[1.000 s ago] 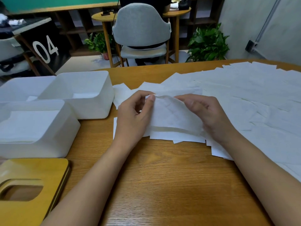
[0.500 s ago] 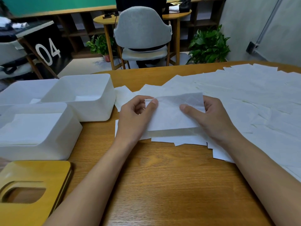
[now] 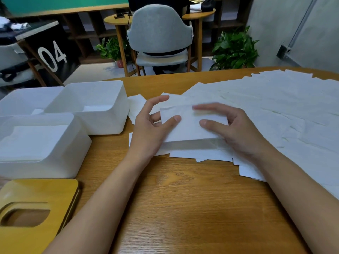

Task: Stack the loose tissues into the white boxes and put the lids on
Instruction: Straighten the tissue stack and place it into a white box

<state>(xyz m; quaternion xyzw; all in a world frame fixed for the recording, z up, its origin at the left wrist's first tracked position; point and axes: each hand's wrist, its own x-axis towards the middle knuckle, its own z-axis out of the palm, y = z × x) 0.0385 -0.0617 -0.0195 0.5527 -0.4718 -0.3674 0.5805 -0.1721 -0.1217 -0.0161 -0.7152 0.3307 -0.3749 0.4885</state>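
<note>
A folded tissue (image 3: 190, 129) is laid flat on the near edge of the loose tissues (image 3: 275, 114), in the middle of the wooden table (image 3: 183, 208) and just right of the white boxes. It is pressed down from both sides. The left hand (image 3: 152, 129) is seen with its fingers spread and mostly straight, the forefinger raised clear of the paper, and only the thumb is set on the tissue's left part. Half a second earlier these fingers were curled and the tissue's left edge was pinched between them; that pinch has now been let go. The right hand (image 3: 236, 131) is likewise flattened: its thumb is laid on the middle of the tissue and its blurred forefinger is stretched along the far edge, where before the sheet was held from the side. The two hands are kept apart, with the tissue between them.

The near white box (image 3: 45, 162), with a stack of tissues inside it, and the far white box (image 3: 102, 125) behind it are found unmoved at the left. The wooden lid (image 3: 42, 191) with its oval slot is left lying by the near box, as before.
</note>
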